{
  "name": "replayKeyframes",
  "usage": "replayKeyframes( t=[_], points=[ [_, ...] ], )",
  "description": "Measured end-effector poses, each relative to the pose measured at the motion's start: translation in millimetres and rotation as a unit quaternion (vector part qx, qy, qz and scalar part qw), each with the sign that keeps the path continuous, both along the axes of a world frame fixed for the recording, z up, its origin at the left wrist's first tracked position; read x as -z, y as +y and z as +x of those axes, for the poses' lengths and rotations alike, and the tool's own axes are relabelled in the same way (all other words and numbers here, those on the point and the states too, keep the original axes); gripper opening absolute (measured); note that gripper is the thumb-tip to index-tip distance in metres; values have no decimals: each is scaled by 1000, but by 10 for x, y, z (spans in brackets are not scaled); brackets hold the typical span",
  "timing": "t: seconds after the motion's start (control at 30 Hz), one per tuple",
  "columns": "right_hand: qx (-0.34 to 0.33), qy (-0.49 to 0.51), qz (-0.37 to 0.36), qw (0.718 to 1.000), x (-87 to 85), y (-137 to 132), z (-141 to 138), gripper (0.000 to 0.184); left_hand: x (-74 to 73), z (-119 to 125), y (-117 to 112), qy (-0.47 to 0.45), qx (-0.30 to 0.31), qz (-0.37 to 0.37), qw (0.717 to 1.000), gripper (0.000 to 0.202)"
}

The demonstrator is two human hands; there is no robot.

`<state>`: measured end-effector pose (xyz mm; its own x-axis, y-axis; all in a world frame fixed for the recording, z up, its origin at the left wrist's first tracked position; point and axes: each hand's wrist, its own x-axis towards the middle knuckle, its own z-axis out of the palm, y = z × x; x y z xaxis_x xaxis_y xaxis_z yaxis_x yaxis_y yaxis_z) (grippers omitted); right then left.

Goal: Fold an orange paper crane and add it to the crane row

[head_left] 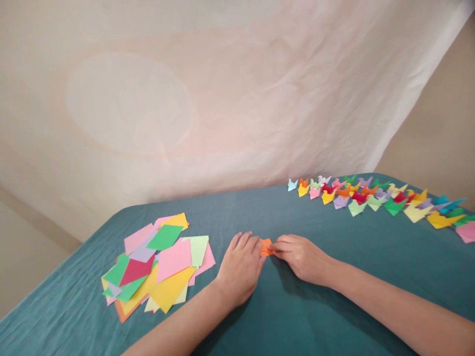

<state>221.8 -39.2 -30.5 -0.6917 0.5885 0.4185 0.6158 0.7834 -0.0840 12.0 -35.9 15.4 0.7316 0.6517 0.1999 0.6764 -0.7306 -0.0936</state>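
pinching a small orange paper [266, 247] at its right edge, the right hand [299, 257] has its thumb and fingers together, clamped on that edge, with the forearm running off toward the near right. the left hand [241, 264] lies palm down at the left edge of the paper, its fingers side by side and pointing to the far side; they cover that edge, so i can't tell whether the thumb grips it from below or the hand merely presses on it. the orange paper sits between the two hands, near the middle of the dark green cloth [245, 207].

to the left, near the left forearm, is a loose, overlapping pile of paper sheets. a pink sheet [174, 260] and a yellow sheet [172, 289] lie on its right part, a green sheet [166, 237] toward its far side and a red sheet [138, 269] toward its left. on the far right, well apart from the pile, slanting rows of folded paper birds stand in many colours, from a light blue bird [292, 185] at the left end to a pink bird [466, 232] cut off at the right. behind the table hangs a pale, creased backdrop [237, 99].
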Motion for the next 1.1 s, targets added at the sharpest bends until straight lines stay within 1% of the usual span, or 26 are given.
replayKeyframes(
  t=[0.07, 0.13, 0.2, 0.3, 0.43, 0.57, 0.67, 0.8, 0.9, 1.0, 1.1],
  points=[
    [-3, 5, -6, 1000, -27, -7, -8, 25, 53, 27, -37, 0, 18, -10, 1000, 38],
    [-2, 12, -7, 1000, -52, -13, -13, 26, 89, 46, -70, 5, 20, -16, 1000, 43],
    [0, 18, -3, 1000, -64, -16, -15, 26, 100, 57, -90, 12, 15, -18, 1000, 49],
    [2, 25, 4, 1000, -55, -11, -15, 26, 78, 66, -94, 19, 7, -22, 1000, 53],
    [0, 30, 6, 1000, -23, 7, -7, 25, 53, 69, -64, 26, -13, -23, 999, 51],
    [-2, 38, 11, 999, -17, 15, -8, 25, 79, 59, -8, 15, -18, -15, 1000, 44],
    [-2, 45, 12, 999, -34, 8, -17, 26, 117, 47, 54, -19, -9, -17, 1000, 31],
    [0, 47, 3, 999, -51, -3, -19, 29, 163, 15, 155, -87, -1, -66, 994, 23],
    [0, 46, 0, 999, -54, -11, -9, 29, 204, -16, 216, -149, -5, -98, 984, 22],
    [7, 53, -1, 999, -65, -25, -5, 32, 261, -37, 261, -204, -14, -99, 974, 29],
    [45, 85, -5, 995, -82, -41, -12, 33, 311, -44, 291, -233, -21, -98, 967, 32]
  ],
)
